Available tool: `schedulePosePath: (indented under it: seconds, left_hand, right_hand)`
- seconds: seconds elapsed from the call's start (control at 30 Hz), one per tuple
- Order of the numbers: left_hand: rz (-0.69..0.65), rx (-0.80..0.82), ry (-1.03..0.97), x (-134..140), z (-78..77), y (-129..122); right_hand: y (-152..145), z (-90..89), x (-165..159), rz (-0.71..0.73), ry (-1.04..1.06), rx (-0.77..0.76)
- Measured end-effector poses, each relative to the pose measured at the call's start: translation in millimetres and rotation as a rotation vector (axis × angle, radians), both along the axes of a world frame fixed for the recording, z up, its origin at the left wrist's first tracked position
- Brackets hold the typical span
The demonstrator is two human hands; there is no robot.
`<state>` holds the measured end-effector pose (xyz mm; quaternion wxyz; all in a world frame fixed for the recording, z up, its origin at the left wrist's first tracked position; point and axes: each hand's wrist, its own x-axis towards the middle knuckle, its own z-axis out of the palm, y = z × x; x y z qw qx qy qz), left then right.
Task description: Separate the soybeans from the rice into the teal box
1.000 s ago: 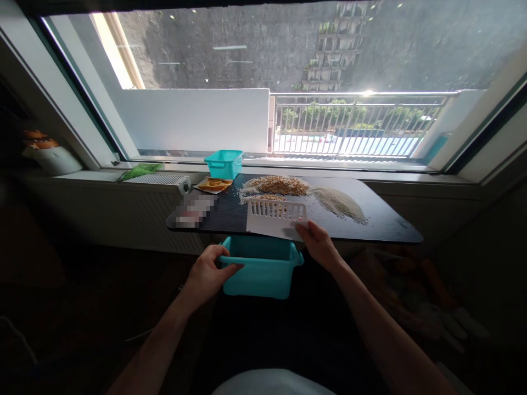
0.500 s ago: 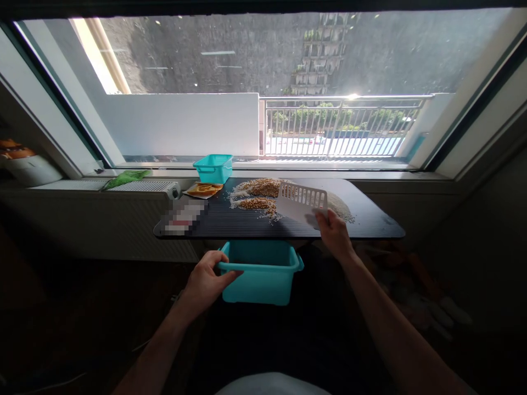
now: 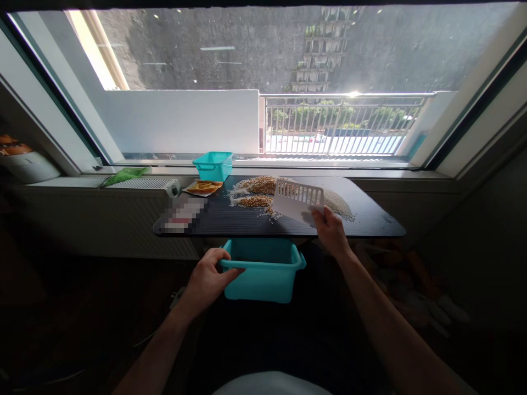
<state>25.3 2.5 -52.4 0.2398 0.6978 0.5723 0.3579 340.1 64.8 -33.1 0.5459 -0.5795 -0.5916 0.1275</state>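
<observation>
My left hand [image 3: 213,277] grips the left rim of a teal plastic bin [image 3: 259,282], thumb outside and fingers over the edge. The bin sits below the table's front edge, near my lap; its inside is dark. In my right hand [image 3: 330,230] is a white slotted scoop [image 3: 298,200], tilted above the dark tabletop [image 3: 230,225]. Left of the scoop lie piles of yellow corn kernels [image 3: 255,201] mixed with white grains. Partly behind the scoop and my hand, a mound of white rice-like grains [image 3: 337,203] spreads to the right.
A smaller teal basket [image 3: 213,166] stands at the table's back left, by an orange-and-white packet [image 3: 203,188]. A blurred flat item [image 3: 183,215] lies at the left end. A green cloth [image 3: 127,174] rests on the radiator [image 3: 102,219]. The window is behind.
The scoop in my right hand has shifted slightly left. My left hand still grips the bin, which has barely moved.
</observation>
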Motion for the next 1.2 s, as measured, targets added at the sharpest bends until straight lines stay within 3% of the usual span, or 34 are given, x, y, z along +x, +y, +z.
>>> schedulePosePath:
  seconds: [0.27, 1.2]
  left_hand:
    - [-0.001, -0.011, -0.002, 1, -0.3, 0]
    - [-0.006, -0.016, -0.009, 1, -0.2, 1]
  right_hand:
    - [-1, -0.5, -4, 0.059, 0.050, 0.012]
    - [-15, 5.2, -11, 0.047, 0.028, 0.004]
